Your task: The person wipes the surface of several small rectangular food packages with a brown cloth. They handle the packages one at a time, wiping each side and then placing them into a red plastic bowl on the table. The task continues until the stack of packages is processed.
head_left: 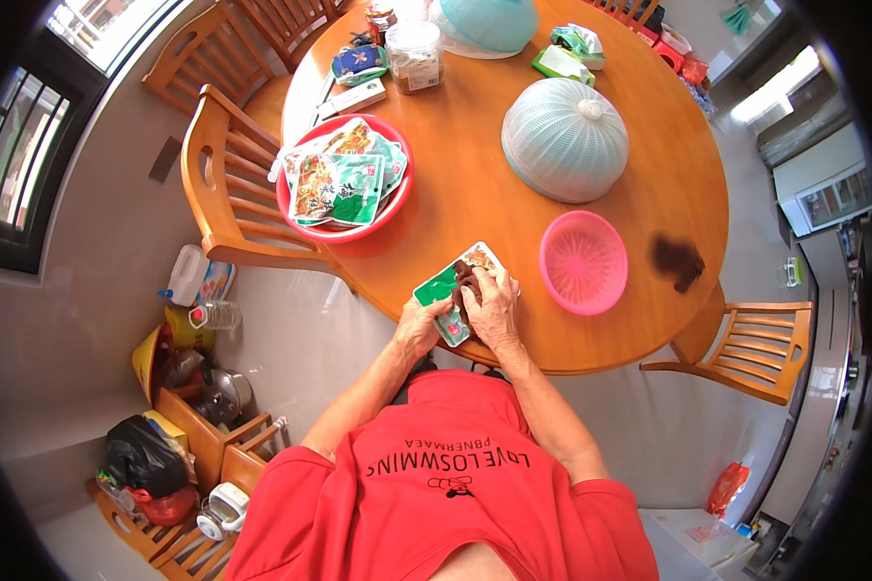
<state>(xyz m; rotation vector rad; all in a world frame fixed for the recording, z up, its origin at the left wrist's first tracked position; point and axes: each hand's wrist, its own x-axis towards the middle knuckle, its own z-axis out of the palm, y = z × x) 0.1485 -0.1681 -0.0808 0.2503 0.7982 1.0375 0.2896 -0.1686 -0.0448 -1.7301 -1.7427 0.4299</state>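
Observation:
A flat green and white food packet (437, 289) lies at the table's near edge, with a food picture on its far end. My left hand (419, 325) grips the packet's near left side between thumb and fingers. Bunched under the curled fingers of my right hand (492, 306) is a dark brown cloth (463, 277), pressed against the packet's face. Part of the packet is hidden by the cloth and my right hand. To the left, a red basin (404, 198) holds several similar packets (357, 184). Right of my hands stands a pink ribbed plastic basket (583, 263).
A domed mesh food cover (565, 140) stands beyond the basket, with a second blue cover (484, 24) farther back. Another dark brown cloth (676, 261) lies at the right. A clear jar (415, 58) and tissue packs (567, 58) stand farther off. Wooden chairs (228, 184) surround the table.

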